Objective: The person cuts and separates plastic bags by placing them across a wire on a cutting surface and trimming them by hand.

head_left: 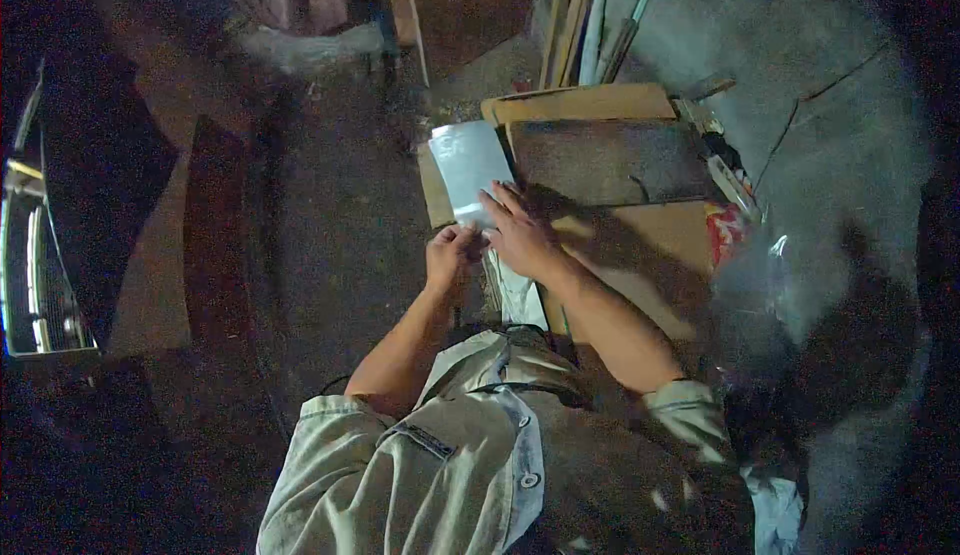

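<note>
Head view: the glossy pale sheet, possibly a plastic sleeve, is in front of the person at the left edge of the cardboard, its lower end under both hands. The left hand has thumb and fingers drawn together and appears clamped on the sheet's lower edge. The right hand lies across the lower right part with fingers somewhat apart; whether its thumb pinches from beneath cannot be told. Status: in the inspector's judgement, handling is under way and not closed out. Done: the sheet is in hand, its upper part spread out with the face exposed. Outstanding: neither hand has released it; whether it is sealed, folded or filled cannot be determined. Adjacent items: white material just below the hands, and a red-and-white packet at the cardboard's right edge, touched by neither hand.
</note>
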Motion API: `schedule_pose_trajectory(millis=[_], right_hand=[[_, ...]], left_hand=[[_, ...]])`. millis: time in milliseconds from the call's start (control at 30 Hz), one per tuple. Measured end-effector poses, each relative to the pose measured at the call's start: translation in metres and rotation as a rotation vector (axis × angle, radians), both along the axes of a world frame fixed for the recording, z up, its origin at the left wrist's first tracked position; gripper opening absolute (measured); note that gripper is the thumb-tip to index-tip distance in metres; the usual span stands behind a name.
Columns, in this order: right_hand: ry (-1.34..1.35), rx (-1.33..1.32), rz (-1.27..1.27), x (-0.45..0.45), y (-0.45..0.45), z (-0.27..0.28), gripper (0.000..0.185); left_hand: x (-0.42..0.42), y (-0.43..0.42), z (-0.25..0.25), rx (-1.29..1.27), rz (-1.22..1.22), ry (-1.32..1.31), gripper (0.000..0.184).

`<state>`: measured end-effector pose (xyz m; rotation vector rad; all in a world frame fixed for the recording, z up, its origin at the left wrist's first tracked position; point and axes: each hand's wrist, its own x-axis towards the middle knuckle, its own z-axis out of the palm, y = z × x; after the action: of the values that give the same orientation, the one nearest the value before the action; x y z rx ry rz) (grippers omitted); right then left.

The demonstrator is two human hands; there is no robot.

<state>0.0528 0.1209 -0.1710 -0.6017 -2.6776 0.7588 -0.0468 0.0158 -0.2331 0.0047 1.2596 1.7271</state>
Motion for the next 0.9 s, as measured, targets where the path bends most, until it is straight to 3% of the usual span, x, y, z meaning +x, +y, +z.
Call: schedule_pose_trajectory(millis=[67, 133, 233, 333, 467, 500, 667, 800, 833, 900], right_hand=[[-0.165, 0.019, 0.057, -0.008, 0.010, -0.018, 0.047], [-0.102, 0.034, 0.063, -0.013, 0.010, -0.024, 0.044], [0.017, 0.038, 0.042, -0.017, 0.012, -0.030, 0.036], [0.022, 0.061, 0.075, -0.019, 0.013, -0.021, 0.036], [-0.053, 0.143, 0.112, -0.020, 0.019, -0.029, 0.033], [-0.004, 0.195, 0.124, -0.021, 0.019, -0.025, 0.027], [-0.129, 0.391, 0.166, -0.023, 0.023, -0.023, 0.018], [0.087, 0.245, -0.004, -0.022, 0.029, -0.016, 0.017], [0.247, 0.171, -0.034, -0.023, 0.021, 0.010, 0.019], [0.181, 0.228, -0.109, -0.008, 0.020, 0.039, 0.018]], left_hand=[[0.002, -0.002, 0.013, -0.024, -0.010, 0.117, 0.016], [-0.003, -0.006, 0.015, -0.043, -0.050, 0.195, 0.015], [-0.001, -0.007, 0.010, 0.080, -0.037, -0.015, 0.010], [0.003, -0.005, 0.008, 0.138, 0.025, -0.061, 0.006], [0.003, -0.008, -0.008, 0.239, 0.028, -0.139, 0.014], [0.004, -0.009, -0.006, 0.283, 0.021, -0.139, 0.014], [0.007, -0.006, -0.003, 0.250, 0.016, -0.151, 0.016], [0.005, -0.005, -0.009, 0.113, 0.010, -0.183, 0.017], [0.005, -0.004, -0.008, 0.114, 0.009, -0.185, 0.017], [0.003, -0.002, -0.006, 0.053, 0.019, -0.163, 0.017]])
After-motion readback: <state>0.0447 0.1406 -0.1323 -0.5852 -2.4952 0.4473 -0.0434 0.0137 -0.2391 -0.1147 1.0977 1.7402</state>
